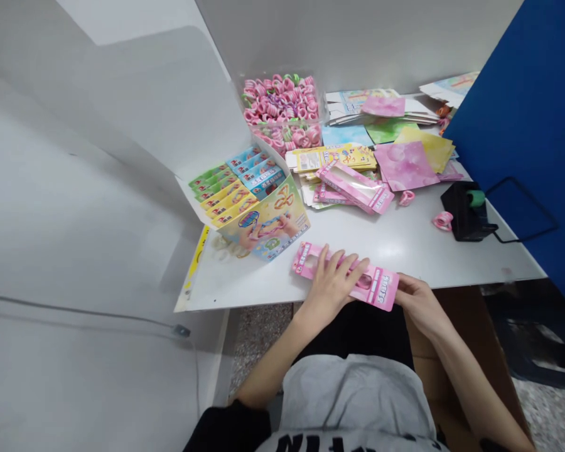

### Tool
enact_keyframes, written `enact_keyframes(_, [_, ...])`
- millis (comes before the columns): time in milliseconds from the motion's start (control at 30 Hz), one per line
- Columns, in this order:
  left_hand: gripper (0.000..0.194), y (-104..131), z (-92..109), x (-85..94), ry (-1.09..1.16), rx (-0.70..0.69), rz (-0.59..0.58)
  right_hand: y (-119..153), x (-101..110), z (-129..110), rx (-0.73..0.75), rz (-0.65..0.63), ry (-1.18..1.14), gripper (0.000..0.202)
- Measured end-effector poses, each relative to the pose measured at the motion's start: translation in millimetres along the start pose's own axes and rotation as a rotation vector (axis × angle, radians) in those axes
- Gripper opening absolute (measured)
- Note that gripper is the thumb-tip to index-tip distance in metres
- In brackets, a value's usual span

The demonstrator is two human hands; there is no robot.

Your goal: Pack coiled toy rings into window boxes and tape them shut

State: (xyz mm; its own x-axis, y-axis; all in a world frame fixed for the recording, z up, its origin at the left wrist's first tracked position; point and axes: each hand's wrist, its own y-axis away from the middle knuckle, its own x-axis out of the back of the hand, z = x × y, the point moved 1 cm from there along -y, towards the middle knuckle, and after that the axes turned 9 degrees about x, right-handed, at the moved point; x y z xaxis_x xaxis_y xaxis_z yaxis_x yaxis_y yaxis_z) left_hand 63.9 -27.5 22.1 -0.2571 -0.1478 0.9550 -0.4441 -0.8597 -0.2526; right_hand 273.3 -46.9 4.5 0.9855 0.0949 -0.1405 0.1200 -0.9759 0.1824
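A pink window box [381,290] lies slantwise at the table's front edge, with something pink showing through its window. My left hand [332,282] is closed over its left and middle part, fingers laid across the window. At the box's right end, my right hand [417,301] grips the corner, its fingertips partly hidden behind the box. To the left stands a display box [277,220] holding rows of green, yellow and blue packs [235,202]. More pink window boxes [355,187] lie stacked behind my hands.
A clear bin of pink coils [282,107] stands at the back. Flat yellow cartons [334,157] and coloured paper squares [407,164] lie beyond the pink boxes. On the right are a black tape dispenser [466,216], loose pink coils [442,220] and a blue partition [527,138].
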Motion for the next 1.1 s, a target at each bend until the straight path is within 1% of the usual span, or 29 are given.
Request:
enact_keyframes(33, [0.071,1.0,1.3,-1.9,-0.009,0.009,0.060,0.0,-0.2,-1.7,0.034,0.015,0.023,0.034])
enact_keyframes(67, [0.070,3.6,2.9,-5.4,-0.006,0.027,0.148,0.1,0.5,-3.5,0.064,0.037,0.037,0.031])
enact_keyframes(100, [0.071,7.6,4.9,-10.1,0.014,0.058,0.268,0.1,2.0,-5.3,0.092,0.065,0.041,0.030])
enact_keyframes(167, [0.075,18.4,10.7,-22.3,0.142,0.143,0.557,0.4,5.8,-8.1,0.137,0.136,0.023,0.030])
enact_keyframes(200, [0.078,23.9,14.0,-28.4,0.273,0.204,0.701,0.4,7.4,-9.2,0.149,0.174,0.005,0.031])
enact_keyframes(233, [0.080,28.1,17.3,-33.7,0.459,0.273,0.811,0.3,8.1,-9.9,0.152,0.205,-0.018,0.031])
enact_keyframes(267, [0.079,30.3,20.0,-37.7,0.701,0.367,0.865,0.0,7.8,-10.4,0.143,0.223,-0.044,0.032])
enact_keyframes(300, [0.077,29.9,22.0,-39.9,0.983,0.483,0.863,-0.4,6.2,-10.6,0.125,0.225,-0.072,0.033])
enact_keyframes(333, [0.074,26.6,23.6,-39.8,1.276,0.591,0.801,-0.8,3.2,-10.6,0.101,0.213,-0.100,0.034])
enact_keyframes(367, [0.073,20.9,24.9,-37.2,1.557,0.676,0.686,-1.2,-1.0,-10.4,0.077,0.189,-0.125,0.034])
enact_keyframes(400, [0.076,13.4,25.8,-32.0,1.794,0.721,0.565,-1.4,-6.2,-10.1,0.054,0.158,-0.144,0.035])
enact_keyframes(433, [0.080,5.0,25.9,-24.6,1.967,0.721,0.479,-1.5,-11.8,-9.7,0.030,0.126,-0.161,0.035])
enact_keyframes(467, [0.081,-3.5,25.2,-16.1,2.086,0.684,0.450,-1.5,-17.5,-9.2,0.008,0.104,-0.177,0.033])
enact_keyframes(500, [0.081,-11.4,23.9,-7.5,2.161,0.634,0.478,-1.2,-22.7,-8.6,-0.010,0.092,-0.198,0.032])
enact_keyframes(567, [0.074,-23.9,21.8,5.7,2.232,0.550,0.548,-0.6,-30.6,-7.5,-0.020,0.097,-0.255,0.028])
enact_keyframes(633, [0.067,-31.0,21.4,11.4,2.250,0.512,0.588,0.2,-34.1,-5.6,-0.001,0.134,-0.325,0.028])
enact_keyframes(700, [0.067,-33.6,22.3,10.6,2.246,0.506,0.584,1.6,-34.4,-2.0,0.010,0.175,-0.393,0.027])
enact_keyframes(767, [0.071,-33.5,23.2,6.7,2.232,0.515,0.563,3.6,-33.2,3.0,0.000,0.189,-0.449,0.026])
enact_keyframes(833, [0.073,-32.4,23.0,3.1,2.221,0.530,0.555,5.8,-31.7,7.5,-0.006,0.160,-0.477,0.026])
enact_keyframes(967, [0.070,-30.8,22.1,0.6,2.213,0.525,0.539,7.8,-29.4,11.0,0.011,0.084,-0.470,0.030])
enact_keyframes(1033, [0.071,-30.5,22.9,0.9,2.174,0.520,0.541,7.1,-28.8,11.7,0.012,0.073,-0.451,0.029])
enact_keyframes(1100, [0.074,-29.9,25.5,0.9,2.112,0.530,0.515,5.9,-27.9,13.9,0.019,0.086,-0.435,0.027])
